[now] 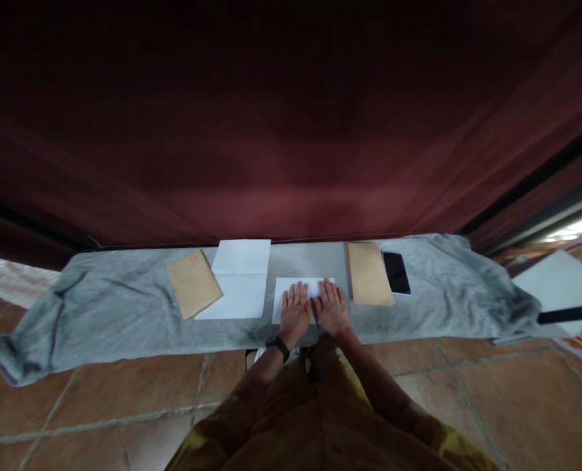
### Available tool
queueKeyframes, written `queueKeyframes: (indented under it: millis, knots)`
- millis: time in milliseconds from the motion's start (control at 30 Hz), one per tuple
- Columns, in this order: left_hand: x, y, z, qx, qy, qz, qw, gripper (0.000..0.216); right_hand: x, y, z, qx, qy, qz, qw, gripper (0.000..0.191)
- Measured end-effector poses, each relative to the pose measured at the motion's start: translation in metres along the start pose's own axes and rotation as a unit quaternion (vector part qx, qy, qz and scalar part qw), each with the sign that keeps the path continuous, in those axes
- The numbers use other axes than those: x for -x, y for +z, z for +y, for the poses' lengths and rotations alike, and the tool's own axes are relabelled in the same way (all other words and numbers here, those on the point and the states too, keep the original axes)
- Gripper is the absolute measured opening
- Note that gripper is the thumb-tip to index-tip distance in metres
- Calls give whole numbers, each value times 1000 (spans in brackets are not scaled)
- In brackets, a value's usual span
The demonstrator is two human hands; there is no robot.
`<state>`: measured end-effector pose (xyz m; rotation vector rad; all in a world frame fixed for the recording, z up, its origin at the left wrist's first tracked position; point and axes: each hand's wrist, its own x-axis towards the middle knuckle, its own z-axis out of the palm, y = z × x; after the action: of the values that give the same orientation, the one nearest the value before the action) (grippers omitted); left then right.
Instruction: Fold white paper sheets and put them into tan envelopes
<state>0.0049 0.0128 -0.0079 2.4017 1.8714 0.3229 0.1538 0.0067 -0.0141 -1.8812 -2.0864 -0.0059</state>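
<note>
A white sheet of paper (281, 294), apparently folded, lies flat on the grey cloth in front of me. My left hand (295, 310) rests flat on it, fingers stretched forward and a dark band round the wrist. Beside it, my right hand (332, 307) presses down on the right part of the same paper, fingers extended. Both palms hide much of the paper's lower half. To the left lies a larger stack or sheet of white paper (241, 288) with a crease across it. A brown envelope (194, 284) overlaps its left edge. On the right is a stack of brown envelopes (369, 275).
A dark-screened phone (397, 273) lies next to the right-hand envelopes. The grey cloth (124, 294) covers a long narrow surface, with a dark red fabric wall (291, 190) behind it. Tiled floor (138, 386) shows below. A white panel (560, 288) stands at far right.
</note>
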Motion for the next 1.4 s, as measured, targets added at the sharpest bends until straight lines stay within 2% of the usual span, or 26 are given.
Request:
queueKeyframes:
  millis: [100, 233, 467, 600, 733, 867, 1167, 1400]
  knots:
    - [-16, 3, 6, 26, 26, -16, 999, 56, -1, -2, -2, -1, 6, -14, 1000, 55]
    - [-28, 1, -4, 43, 29, -5, 999, 56, -2, -3, -3, -6, 10, -17, 1000, 56]
    - [-14, -10, -23, 23, 28, 5, 999, 55, 0, 0, -1, -21, 2, 16, 1000, 54]
    - [-9, -15, -23, 10, 33, 3, 999, 53, -8, -5, -8, -26, 8, -5, 1000, 52]
    - [-9, -16, -22, 4, 41, 4, 999, 53, -19, -8, -20, -52, -50, -41, 997, 48]
    - [-9, -15, -23, 8, 39, 1, 999, 54, -22, -5, -25, -49, -61, -33, 996, 47]
    - [-8, -12, -25, 20, 34, 17, 999, 56, -3, -1, -1, -15, 26, 26, 999, 57]
    - [-7, -12, -23, 21, 34, 33, 999, 55, 30, -9, 11, -30, 111, 13, 993, 56]
